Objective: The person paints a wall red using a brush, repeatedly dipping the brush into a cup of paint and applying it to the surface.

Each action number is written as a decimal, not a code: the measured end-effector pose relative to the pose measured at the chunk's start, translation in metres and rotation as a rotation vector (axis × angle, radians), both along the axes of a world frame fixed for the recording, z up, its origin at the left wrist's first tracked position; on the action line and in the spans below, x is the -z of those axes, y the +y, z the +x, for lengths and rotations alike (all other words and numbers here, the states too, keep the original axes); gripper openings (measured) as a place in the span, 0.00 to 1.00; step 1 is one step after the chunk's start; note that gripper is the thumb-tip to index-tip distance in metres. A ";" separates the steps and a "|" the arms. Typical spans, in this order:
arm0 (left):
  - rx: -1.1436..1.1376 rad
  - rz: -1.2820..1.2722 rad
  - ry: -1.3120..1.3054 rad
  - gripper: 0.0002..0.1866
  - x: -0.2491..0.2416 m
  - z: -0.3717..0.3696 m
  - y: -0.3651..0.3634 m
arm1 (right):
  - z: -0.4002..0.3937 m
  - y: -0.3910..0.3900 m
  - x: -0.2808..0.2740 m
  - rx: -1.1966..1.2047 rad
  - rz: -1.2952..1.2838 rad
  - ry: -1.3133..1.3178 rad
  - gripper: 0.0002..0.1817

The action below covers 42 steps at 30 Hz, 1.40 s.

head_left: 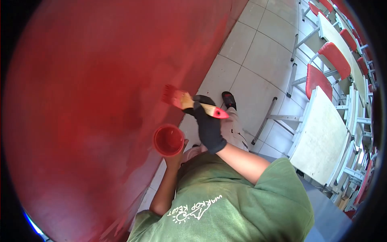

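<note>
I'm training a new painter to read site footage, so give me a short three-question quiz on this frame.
1. True or false: the black-gloved right hand grips the wooden-handled flat paintbrush with red bristles.
2. What does the bare left hand hold? A) a round red paint cup B) a roller C) a rag
3. Fill in: the large wall beside the brush is painted ___.
Key: 1 true; 2 A; 3 red.
</note>
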<state>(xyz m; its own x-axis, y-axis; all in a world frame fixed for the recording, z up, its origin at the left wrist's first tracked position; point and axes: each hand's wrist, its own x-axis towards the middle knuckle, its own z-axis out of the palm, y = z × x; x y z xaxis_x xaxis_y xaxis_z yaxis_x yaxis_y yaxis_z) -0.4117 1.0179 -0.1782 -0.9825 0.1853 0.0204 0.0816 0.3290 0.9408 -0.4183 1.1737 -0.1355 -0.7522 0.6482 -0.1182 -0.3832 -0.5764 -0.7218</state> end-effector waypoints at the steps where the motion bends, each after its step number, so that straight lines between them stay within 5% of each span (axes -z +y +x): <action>1: 0.034 -0.048 -0.015 0.25 0.005 0.004 -0.013 | 0.016 -0.006 -0.006 0.008 0.004 -0.039 0.10; 4: 0.246 -0.009 0.014 0.28 0.012 0.004 -0.040 | 0.055 -0.023 -0.019 0.054 0.031 -0.167 0.10; 10: 0.262 0.033 0.014 0.30 -0.036 0.033 -0.050 | 0.084 -0.020 -0.069 0.052 0.120 -0.198 0.11; 14: 0.218 0.089 -0.056 0.40 -0.064 0.040 -0.036 | 0.084 0.002 -0.110 -0.027 0.444 -0.278 0.08; 19: 0.106 0.159 -0.084 0.40 -0.074 0.044 -0.015 | 0.075 0.023 -0.146 -0.216 0.846 -0.224 0.07; 26: 0.039 0.268 -0.059 0.41 -0.093 0.043 0.005 | 0.076 0.021 -0.172 -0.335 1.148 -0.165 0.08; 27: 0.029 0.249 -0.030 0.42 -0.101 0.044 0.007 | 0.079 0.011 -0.185 -0.380 0.930 -0.234 0.07; 30: 0.036 0.238 0.015 0.41 -0.100 0.048 0.003 | 0.078 0.003 -0.185 -0.399 1.157 -0.109 0.07; 40: -0.010 0.271 0.075 0.38 -0.105 0.053 -0.017 | 0.068 -0.033 -0.173 -0.629 1.271 -0.379 0.11; 42: 0.045 0.220 0.018 0.44 -0.103 0.055 -0.024 | 0.068 -0.040 -0.169 -0.607 1.395 -0.373 0.11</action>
<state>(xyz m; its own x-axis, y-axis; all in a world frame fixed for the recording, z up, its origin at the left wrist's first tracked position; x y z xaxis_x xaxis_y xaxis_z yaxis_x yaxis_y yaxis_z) -0.3570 0.9939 -0.0750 -0.9724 0.2179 0.0828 0.1092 0.1121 0.9877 -0.3500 1.1342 0.0331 -0.9978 0.0226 0.0618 -0.0355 0.6060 -0.7947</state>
